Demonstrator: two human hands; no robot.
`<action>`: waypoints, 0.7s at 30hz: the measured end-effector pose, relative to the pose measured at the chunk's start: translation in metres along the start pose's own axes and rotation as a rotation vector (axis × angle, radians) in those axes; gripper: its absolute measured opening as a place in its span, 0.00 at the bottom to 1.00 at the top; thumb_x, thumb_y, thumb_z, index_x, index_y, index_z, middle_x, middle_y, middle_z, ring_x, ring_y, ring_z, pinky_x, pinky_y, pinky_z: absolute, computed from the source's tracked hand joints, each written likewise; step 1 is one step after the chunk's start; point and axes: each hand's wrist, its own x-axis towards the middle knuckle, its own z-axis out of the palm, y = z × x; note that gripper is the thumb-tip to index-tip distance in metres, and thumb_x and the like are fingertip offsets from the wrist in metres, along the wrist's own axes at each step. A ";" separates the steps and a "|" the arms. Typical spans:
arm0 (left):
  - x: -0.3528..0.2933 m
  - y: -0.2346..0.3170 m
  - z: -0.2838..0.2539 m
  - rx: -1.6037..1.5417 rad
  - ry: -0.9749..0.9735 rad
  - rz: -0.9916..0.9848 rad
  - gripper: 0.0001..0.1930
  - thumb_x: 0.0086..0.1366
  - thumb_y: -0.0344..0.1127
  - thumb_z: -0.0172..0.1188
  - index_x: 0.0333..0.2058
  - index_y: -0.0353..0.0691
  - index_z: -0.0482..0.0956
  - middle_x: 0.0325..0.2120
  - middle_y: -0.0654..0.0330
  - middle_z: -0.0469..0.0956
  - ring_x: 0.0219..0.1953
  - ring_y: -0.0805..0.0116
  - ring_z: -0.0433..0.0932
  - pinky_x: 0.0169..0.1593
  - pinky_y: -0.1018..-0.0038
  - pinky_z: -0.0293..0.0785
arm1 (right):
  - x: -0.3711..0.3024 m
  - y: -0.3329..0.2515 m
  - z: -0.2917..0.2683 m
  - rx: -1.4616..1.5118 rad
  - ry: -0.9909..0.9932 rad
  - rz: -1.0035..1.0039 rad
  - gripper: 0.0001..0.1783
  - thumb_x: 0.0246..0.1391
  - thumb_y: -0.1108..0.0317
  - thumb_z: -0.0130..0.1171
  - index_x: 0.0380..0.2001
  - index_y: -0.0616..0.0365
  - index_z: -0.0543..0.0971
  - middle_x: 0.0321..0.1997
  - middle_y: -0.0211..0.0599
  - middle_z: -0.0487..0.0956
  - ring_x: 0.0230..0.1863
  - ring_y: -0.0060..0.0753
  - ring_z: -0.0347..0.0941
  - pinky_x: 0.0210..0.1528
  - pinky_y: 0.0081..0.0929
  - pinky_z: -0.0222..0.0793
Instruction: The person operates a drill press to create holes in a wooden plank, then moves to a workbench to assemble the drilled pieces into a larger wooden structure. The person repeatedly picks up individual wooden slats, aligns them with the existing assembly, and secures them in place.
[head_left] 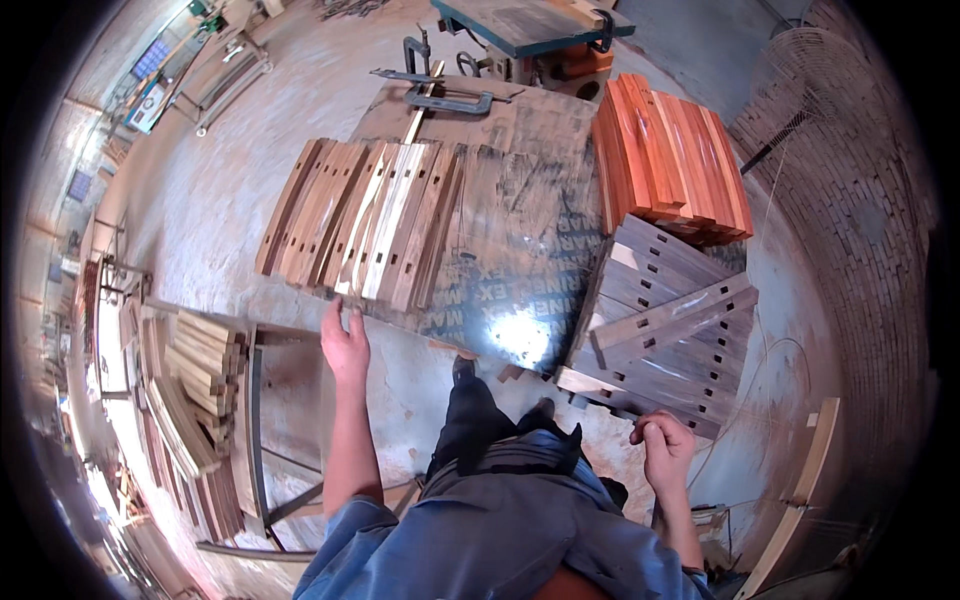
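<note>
My left hand (346,343) is at the near end of a row of wooden slats (365,220), its fingers apart. One fingertip reaches up to the slat ends; I cannot tell whether it touches them. The slats lie side by side, brown and pale, with small dark slots cut near their ends. My right hand (668,448) is closed, its thumb over curled fingers, beside the near corner of a stack of greyish-brown slotted planks (625,285). Whatever it may hold is hidden. Two loose slotted pieces (680,318) lie slantwise across that stack.
The worktable (520,230) carries a stack of orange-red boards (670,150) at its far right. At its far side lies a metal clamp (450,100). Beyond stands a machine table (530,25). A rack of timber pieces (200,370) is on my left; a fan (810,70) stands far right.
</note>
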 end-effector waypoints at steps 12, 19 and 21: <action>0.148 -0.019 0.039 0.070 -0.484 -0.051 0.34 0.66 0.48 0.57 0.63 0.31 0.62 0.55 0.36 0.72 0.57 0.42 0.73 0.59 0.58 0.69 | 0.046 -0.020 0.158 -0.038 -0.079 0.163 0.07 0.58 0.74 0.55 0.31 0.66 0.80 0.26 0.36 0.79 0.27 0.26 0.76 0.31 0.23 0.70; 0.167 -0.024 0.035 -0.025 -0.626 -0.195 0.34 0.65 0.49 0.57 0.63 0.32 0.62 0.47 0.35 0.77 0.50 0.38 0.77 0.53 0.56 0.72 | 0.075 -0.007 0.206 -0.069 -0.021 0.262 0.09 0.60 0.71 0.55 0.31 0.66 0.80 0.25 0.36 0.78 0.27 0.25 0.74 0.32 0.25 0.70; 0.165 -0.020 0.033 0.002 -0.615 -0.181 0.34 0.65 0.48 0.56 0.63 0.32 0.63 0.47 0.35 0.77 0.49 0.38 0.77 0.52 0.55 0.73 | 0.094 0.004 0.217 -0.122 -0.030 0.233 0.09 0.61 0.70 0.55 0.31 0.65 0.80 0.25 0.36 0.78 0.28 0.26 0.74 0.33 0.25 0.70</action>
